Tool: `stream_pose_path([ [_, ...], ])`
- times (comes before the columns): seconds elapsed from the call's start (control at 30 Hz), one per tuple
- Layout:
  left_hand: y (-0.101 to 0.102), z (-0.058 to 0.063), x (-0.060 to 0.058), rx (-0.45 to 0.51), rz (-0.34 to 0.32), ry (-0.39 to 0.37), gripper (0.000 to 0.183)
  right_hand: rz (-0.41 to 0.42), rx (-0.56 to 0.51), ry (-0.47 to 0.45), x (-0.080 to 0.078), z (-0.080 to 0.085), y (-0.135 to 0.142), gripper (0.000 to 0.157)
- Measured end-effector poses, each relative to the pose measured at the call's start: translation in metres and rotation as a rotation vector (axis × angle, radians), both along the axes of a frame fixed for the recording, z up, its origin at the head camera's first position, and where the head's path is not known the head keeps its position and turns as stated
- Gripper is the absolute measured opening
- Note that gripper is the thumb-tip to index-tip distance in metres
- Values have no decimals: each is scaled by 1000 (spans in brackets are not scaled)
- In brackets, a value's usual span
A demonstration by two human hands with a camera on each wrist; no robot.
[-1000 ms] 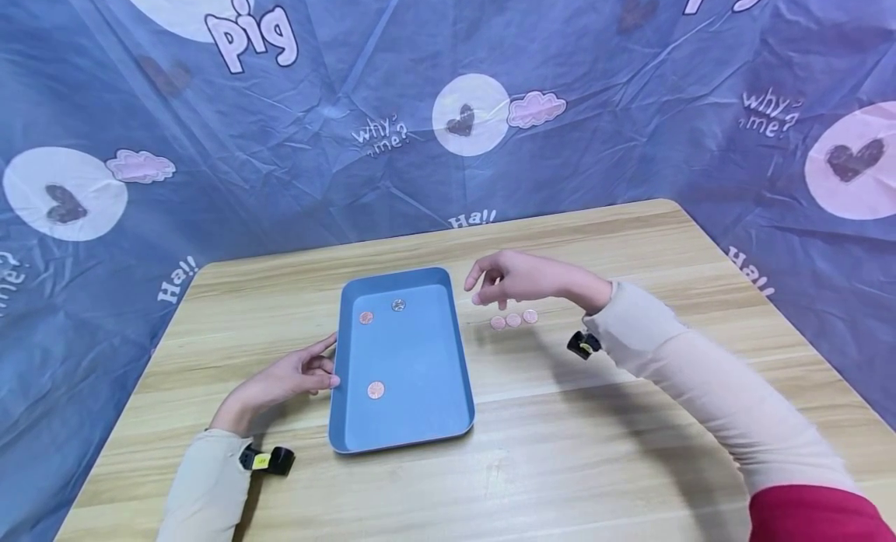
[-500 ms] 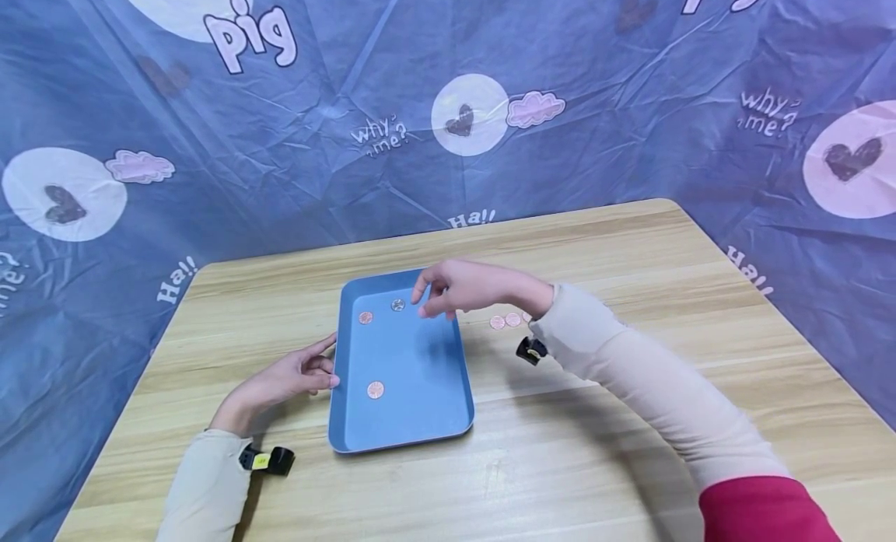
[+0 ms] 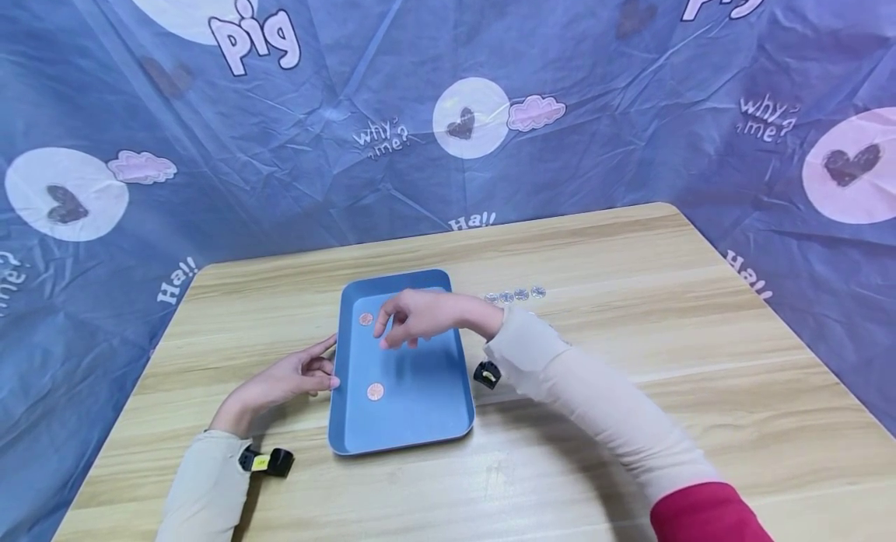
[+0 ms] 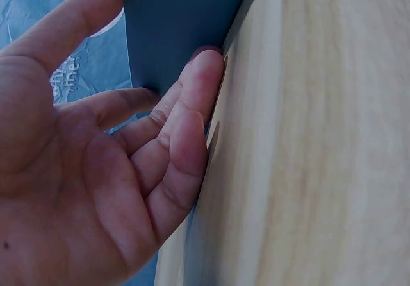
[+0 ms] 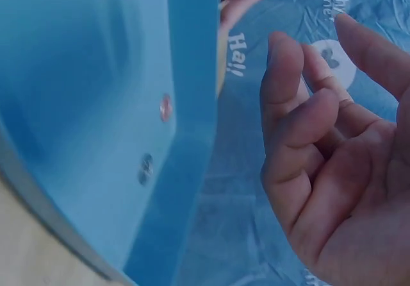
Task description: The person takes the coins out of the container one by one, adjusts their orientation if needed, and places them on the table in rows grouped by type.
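Place: apparently a small recording set, wider premises hidden | Backdrop: creased blue cloth (image 3: pixel 315 184) printed with hearts (image 3: pixel 460 124), pink clouds (image 3: pixel 536 113) and playful lettering (image 3: pixel 250 35), hanging behind and at both sides | Surface: wood-grain table (image 3: pixel 735 332), standing close to cloth | Equipment: black wrist-worn cameras (image 3: pixel 281 462), yellow-marked

A creased blue backdrop (image 3: pixel 336 208) bears dark hearts (image 3: pixel 461 124), pink clouds (image 3: pixel 536 113) and lettering (image 3: pixel 255 35); before it lies a wood-grained tabletop (image 3: pixel 700 332).

The blue backdrop (image 3: pixel 315 188) reads "pig", "why me?" and "Ha!!" (each printed more than once).
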State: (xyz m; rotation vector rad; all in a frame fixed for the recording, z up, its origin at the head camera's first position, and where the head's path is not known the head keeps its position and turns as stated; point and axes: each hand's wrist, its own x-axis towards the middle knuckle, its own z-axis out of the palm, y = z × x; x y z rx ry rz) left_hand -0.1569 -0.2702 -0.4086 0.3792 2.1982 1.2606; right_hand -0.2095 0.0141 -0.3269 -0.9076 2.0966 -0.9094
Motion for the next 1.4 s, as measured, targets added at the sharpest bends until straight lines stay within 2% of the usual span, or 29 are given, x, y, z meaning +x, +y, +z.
stream_pose_path([
  [0.2, 0, -1, 1, -3, -2, -7, 89, 18, -41, -84, 5, -13, -17, 30],
  [0.5, 0, 1, 0, -16, -7, -9, 88, 51, -74, -131, 11, -23, -34, 21],
  [1.0, 0, -1, -1, 2, -1, -10, 88, 44, -28, -151, 5, -55, -38, 22],
  [1.4, -1, -3, -2, 15, -2, -17, 88, 100, 4, -181, 8, -71, -43, 23],
])
